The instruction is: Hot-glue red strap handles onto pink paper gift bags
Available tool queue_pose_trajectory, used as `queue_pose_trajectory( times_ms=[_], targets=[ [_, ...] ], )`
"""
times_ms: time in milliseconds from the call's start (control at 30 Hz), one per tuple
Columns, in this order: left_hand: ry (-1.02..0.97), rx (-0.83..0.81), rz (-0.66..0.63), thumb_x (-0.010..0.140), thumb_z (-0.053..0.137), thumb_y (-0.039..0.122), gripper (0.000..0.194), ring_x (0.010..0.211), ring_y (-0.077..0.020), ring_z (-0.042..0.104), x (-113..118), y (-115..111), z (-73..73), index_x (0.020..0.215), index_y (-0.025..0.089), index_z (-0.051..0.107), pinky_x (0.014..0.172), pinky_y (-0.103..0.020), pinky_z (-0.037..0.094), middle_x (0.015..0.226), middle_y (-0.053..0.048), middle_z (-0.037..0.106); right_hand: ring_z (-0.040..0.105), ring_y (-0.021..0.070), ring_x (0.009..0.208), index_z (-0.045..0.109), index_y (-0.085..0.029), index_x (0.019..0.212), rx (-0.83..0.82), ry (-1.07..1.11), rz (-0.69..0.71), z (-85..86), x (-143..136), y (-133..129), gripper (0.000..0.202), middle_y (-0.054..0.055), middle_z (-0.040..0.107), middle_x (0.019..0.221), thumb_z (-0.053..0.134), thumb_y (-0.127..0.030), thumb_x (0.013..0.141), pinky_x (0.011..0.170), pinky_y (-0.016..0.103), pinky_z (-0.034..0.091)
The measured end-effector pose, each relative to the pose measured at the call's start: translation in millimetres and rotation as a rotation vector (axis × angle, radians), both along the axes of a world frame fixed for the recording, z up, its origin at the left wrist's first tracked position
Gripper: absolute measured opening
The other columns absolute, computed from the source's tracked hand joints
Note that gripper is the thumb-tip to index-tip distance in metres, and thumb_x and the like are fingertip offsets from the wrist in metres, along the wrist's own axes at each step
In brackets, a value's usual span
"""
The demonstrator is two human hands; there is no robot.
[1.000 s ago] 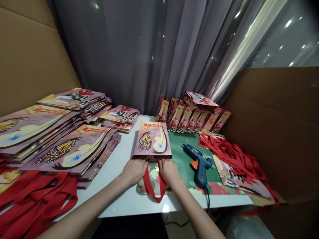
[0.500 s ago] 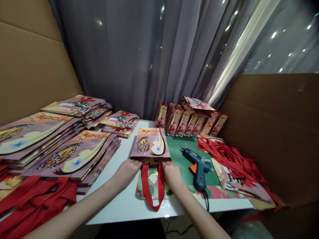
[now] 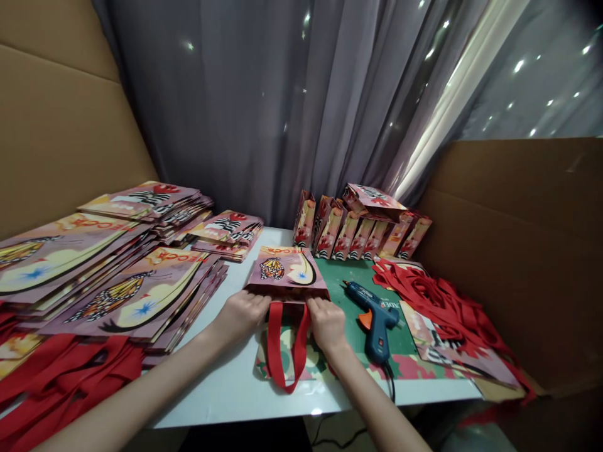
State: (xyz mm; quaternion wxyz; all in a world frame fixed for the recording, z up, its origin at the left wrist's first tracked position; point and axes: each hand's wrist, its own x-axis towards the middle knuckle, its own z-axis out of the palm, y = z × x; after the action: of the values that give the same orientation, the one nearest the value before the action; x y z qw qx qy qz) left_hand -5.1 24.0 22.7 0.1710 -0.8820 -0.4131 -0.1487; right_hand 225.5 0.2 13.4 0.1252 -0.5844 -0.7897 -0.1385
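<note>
Grey curtains (image 3: 221, 125) hang behind and cardboard walls (image 3: 56, 125) flank a white table (image 3: 226, 397), where my left hand (image 3: 242, 312) and right hand (image 3: 328, 321) each pinch a near corner of the paper bag (image 3: 287, 273) at the left end of the green mat (image 3: 338, 271), red handle (image 3: 274, 345) toward me.

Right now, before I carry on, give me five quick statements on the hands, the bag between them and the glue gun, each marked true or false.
1. The left hand and the right hand are at the near, open edge of the bag. True.
2. The bag stands upright. False: it lies with a printed side facing up.
3. The glue gun lies on the green mat. True.
4. The right hand holds the glue gun. False: that hand is at the bag's edge, apart from the glue gun.
5. The red handle hangs out toward the person, between the two hands. True.
</note>
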Motion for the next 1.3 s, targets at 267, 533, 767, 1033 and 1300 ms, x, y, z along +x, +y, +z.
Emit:
queue_pose_trajectory(
  times_ms=[267, 533, 767, 1033, 1300],
  targets=[
    [-0.130, 0.361, -0.264, 0.090, 0.045, 0.002, 0.027, 0.068, -0.0191, 0.066, 11.4, -0.4, 12.8, 0.107, 0.012, 0.064, 0.060, -0.033, 0.044, 0.082, -0.006, 0.072, 0.062, 0.0228, 0.093, 0.061, -0.011, 0.122, 0.433, 0.019, 0.193, 9.1, -5.0, -4.4, 0.032, 0.011, 0.070, 0.103, 0.051, -0.006, 0.092, 0.092, 0.036, 0.047],
    [-0.097, 0.271, -0.416, 0.092, 0.045, 0.007, 0.026, 0.074, -0.0174, 0.066, -1.8, 19.5, 2.1, 0.108, 0.017, 0.064, 0.073, -0.032, 0.049, 0.087, -0.007, 0.073, 0.064, 0.0181, 0.074, 0.066, -0.012, 0.112, 0.418, 0.023, 0.328, -5.3, 1.9, -0.9, 0.025, 0.008, 0.073, 0.089, 0.051, -0.008, 0.092, 0.063, 0.029, 0.047],
    [-0.046, 0.304, -0.350, 0.092, 0.046, 0.007, 0.021, 0.066, -0.0189, 0.061, 8.3, 6.5, 15.2, 0.100, 0.015, 0.063, 0.066, -0.034, 0.046, 0.077, -0.004, 0.069, 0.063, 0.0161, 0.067, 0.065, -0.016, 0.108, 0.336, 0.021, 0.284, 5.1, 2.6, -8.1, 0.022, 0.005, 0.072, 0.084, 0.054, -0.009, 0.091, 0.058, 0.028, 0.042],
    [-0.063, 0.463, -0.339, 0.095, 0.043, 0.008, 0.021, 0.068, -0.0187, 0.059, 26.0, -7.3, 23.7, 0.103, 0.013, 0.061, 0.064, -0.034, 0.042, 0.082, -0.005, 0.068, 0.060, 0.0208, 0.080, 0.062, -0.015, 0.107, 0.346, -0.012, 0.270, 26.5, -15.9, -15.9, 0.017, 0.007, 0.069, 0.095, 0.053, -0.012, 0.093, 0.066, 0.032, 0.044],
    [0.023, 0.305, -0.514, 0.093, 0.045, 0.007, 0.017, 0.064, -0.0185, 0.049, 22.3, 1.3, 24.7, 0.085, 0.016, 0.058, 0.063, -0.034, 0.039, 0.072, -0.002, 0.059, 0.056, 0.0194, 0.065, 0.061, -0.016, 0.091, 0.277, -0.102, 0.402, 15.6, -11.2, -14.5, 0.008, 0.004, 0.064, 0.077, 0.056, -0.011, 0.087, 0.052, 0.032, 0.036]
  ],
)
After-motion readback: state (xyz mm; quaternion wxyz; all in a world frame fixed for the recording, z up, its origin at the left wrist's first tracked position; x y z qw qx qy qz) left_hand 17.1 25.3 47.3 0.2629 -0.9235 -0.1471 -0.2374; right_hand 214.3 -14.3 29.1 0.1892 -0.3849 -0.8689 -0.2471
